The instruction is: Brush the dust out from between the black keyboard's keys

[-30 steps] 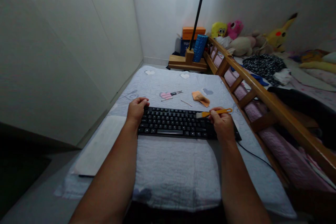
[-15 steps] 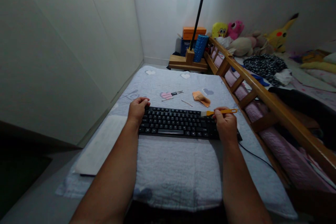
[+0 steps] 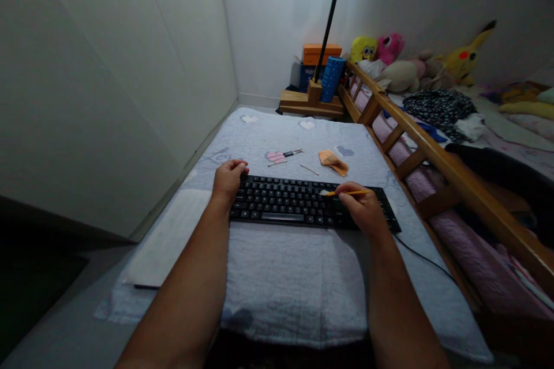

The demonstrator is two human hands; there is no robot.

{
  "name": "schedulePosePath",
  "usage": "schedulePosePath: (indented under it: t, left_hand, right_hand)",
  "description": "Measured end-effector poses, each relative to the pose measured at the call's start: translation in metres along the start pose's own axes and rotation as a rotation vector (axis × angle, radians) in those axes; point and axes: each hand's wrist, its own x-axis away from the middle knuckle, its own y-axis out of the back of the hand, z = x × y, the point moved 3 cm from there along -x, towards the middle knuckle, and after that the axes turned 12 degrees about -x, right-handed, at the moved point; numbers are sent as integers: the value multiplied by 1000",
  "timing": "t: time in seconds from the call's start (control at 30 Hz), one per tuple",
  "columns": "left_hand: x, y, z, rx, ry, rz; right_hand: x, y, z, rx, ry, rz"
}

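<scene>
A black keyboard lies flat on the cloth-covered surface in front of me. My left hand is closed on the keyboard's left end, thumb and fingers at its upper corner. In my right hand is a brush with a yellow handle and pale bristles, pinched between thumb and fingers. Its bristles touch the keys right of the keyboard's middle. Behind the keyboard lie an orange cloth, two cotton swabs, one of them a white swab, and a slim black-and-silver tool.
A white flat sheet lies at the left under my forearm. The keyboard's cable runs off to the right. A wooden bed rail borders the right side, and a pale cabinet borders the left. A lamp pole stands at the back.
My right hand has moved left over the keyboard with the brush, whose handle has turned edge-on. The left hand stays at the keyboard's left end.
</scene>
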Motion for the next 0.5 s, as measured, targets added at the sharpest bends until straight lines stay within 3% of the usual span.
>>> schedulePosePath:
  t: [0.33,0.5]
  left_hand:
    - [2,1,0,3,7,7]
    - [1,0,1,-2,7,11]
  right_hand:
    - [2,6,3,10,-87,45]
    - [3,9,0,-64,-74,-14]
